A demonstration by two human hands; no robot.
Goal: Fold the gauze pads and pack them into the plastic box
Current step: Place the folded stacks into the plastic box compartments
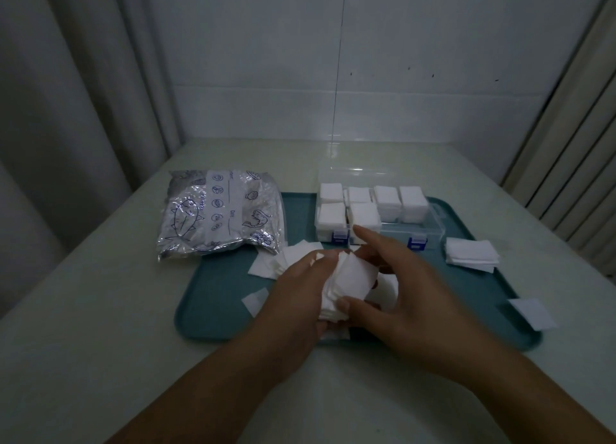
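Over the middle of the teal tray [216, 310], both my hands hold a small stack of white gauze pads [350, 278]. My left hand [300, 287] cups the stack from the left and below. My right hand [400, 283] grips it from the right, thumb on the near edge, index finger stretched toward the box. The clear plastic box [426, 233] stands open at the tray's back, with several compartments filled by folded pads [386, 198]. Loose pads [293, 257] lie under and left of my hands.
A silvery printed bag [216, 213] lies on the tray's back left corner. A pile of pads [471, 255] sits on the tray's right side and a single pad [533, 313] on its front right rim. Another pad [256, 300] lies left of my hands.
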